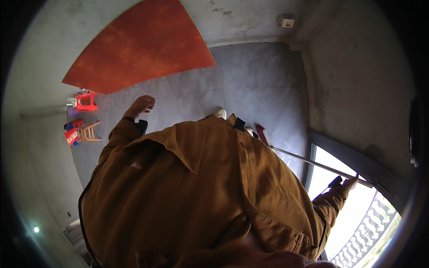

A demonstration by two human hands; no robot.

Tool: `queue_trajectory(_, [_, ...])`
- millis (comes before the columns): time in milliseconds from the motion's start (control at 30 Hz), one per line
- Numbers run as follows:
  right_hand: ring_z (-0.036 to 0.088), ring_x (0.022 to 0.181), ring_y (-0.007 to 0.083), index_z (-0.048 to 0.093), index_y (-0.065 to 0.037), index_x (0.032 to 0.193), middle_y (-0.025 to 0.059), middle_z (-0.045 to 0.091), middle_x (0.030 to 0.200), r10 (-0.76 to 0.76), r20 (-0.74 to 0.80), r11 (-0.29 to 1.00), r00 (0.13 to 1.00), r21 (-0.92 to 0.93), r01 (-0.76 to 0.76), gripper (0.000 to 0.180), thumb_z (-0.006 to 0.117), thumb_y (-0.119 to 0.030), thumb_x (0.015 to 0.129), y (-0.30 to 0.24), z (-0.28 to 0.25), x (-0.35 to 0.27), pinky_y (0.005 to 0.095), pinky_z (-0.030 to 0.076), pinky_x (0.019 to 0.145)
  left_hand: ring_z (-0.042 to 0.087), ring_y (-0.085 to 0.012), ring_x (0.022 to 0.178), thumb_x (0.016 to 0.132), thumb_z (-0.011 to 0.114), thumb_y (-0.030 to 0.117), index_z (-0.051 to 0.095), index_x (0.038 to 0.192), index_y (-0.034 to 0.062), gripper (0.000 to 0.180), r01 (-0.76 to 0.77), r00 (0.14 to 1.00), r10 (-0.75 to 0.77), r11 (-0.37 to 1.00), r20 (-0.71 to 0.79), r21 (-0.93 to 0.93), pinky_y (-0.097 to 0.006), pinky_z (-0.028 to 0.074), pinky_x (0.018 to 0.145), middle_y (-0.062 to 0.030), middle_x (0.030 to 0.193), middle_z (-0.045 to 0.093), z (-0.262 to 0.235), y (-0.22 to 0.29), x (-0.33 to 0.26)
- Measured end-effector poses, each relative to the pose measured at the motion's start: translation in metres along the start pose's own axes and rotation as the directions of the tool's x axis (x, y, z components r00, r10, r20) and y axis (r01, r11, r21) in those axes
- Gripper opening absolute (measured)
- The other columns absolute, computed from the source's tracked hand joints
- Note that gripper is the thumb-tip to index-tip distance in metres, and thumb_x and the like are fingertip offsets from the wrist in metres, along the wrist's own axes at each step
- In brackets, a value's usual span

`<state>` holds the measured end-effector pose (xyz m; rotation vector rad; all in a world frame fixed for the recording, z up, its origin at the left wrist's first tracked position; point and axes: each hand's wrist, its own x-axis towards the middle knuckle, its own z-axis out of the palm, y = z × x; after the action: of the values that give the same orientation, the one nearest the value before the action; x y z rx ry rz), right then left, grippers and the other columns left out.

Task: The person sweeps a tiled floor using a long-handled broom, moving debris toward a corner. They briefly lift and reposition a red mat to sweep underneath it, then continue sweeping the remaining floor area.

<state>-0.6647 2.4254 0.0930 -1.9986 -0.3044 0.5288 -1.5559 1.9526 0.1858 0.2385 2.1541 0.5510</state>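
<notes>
My right hand (350,182) is closed on the upper end of a broom's handle by the bright doorway, its thumb lying against the pole. From there the broom (308,160) slants down to the floor, where its dark red head with pale bristles (263,135) rests close to my shoes. On the other side, my left hand (144,104) hangs in the air with loosely curled fingers and nothing in it. Dark bands with black pieces are on both wrists. The brown jacket I wear hides much of the floor below.
A large orange-red tabletop (147,44) stands ahead to the left. Red plastic stools (86,102) and a small wooden chair (90,132) are along the left wall. At right, a dark-framed doorway (339,196) gives onto a white balustrade (368,230). Grey tiles (259,71) cover the floor.
</notes>
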Motion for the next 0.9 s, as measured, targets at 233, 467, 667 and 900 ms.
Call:
queue_trajectory(233, [0.054,0.067,0.0136,0.056,-0.004,0.084,0.0072,0.059,0.073,-0.355,0.784,0.919,0.509,0.191,0.346,0.02,0.057,-0.024,0.088,-0.01,-0.003,-0.149,0.0268,0.04,0.066,0.055,-0.0124,0.075,0.079,0.061,0.026,0.061,0.093,0.0111,0.021,-0.035,0.995,0.031,0.998,0.093,0.052,-0.03,0.047,0.065,-0.0009,0.081,0.059,0.03,-0.026,0.011])
queue_trajectory(467, [0.03,0.044,0.0041,0.043,-0.012,0.066,-0.0026,0.036,0.05,-0.549,0.673,0.824,0.496,0.536,0.185,0.026,0.058,-0.011,0.087,-0.11,0.057,-0.369,0.0219,0.024,0.042,0.054,-0.0123,0.065,0.077,0.064,0.022,0.061,0.09,0.0073,0.02,-0.074,0.991,0.069,0.997,0.118,0.038,-0.028,0.045,0.057,-0.0019,0.073,0.058,0.042,-0.09,0.02])
queue_trajectory(667, [0.031,0.044,0.0055,0.043,-0.011,0.062,-0.0018,0.036,0.05,-0.742,0.523,0.625,0.418,0.765,0.153,0.028,0.056,-0.004,0.086,-0.18,0.125,-0.462,0.0232,0.026,0.042,0.058,-0.0155,0.069,0.076,0.066,0.021,0.063,0.091,0.0032,0.023,-0.075,0.996,0.073,0.997,0.056,0.035,-0.031,0.048,0.064,-0.0057,0.077,0.063,0.049,-0.129,0.024])
queue_trajectory(900, [0.051,0.061,0.0123,0.053,-0.002,0.065,0.005,0.055,0.062,-0.768,0.623,0.636,0.152,0.712,0.297,0.019,0.055,-0.002,0.084,-0.123,0.223,-0.485,0.0298,0.044,0.07,0.061,-0.0185,0.076,0.078,0.067,0.023,0.063,0.094,0.0026,0.026,0.061,0.997,-0.063,0.996,0.037,0.063,-0.032,0.048,0.069,-0.0095,0.083,0.064,0.051,-0.193,-0.004])
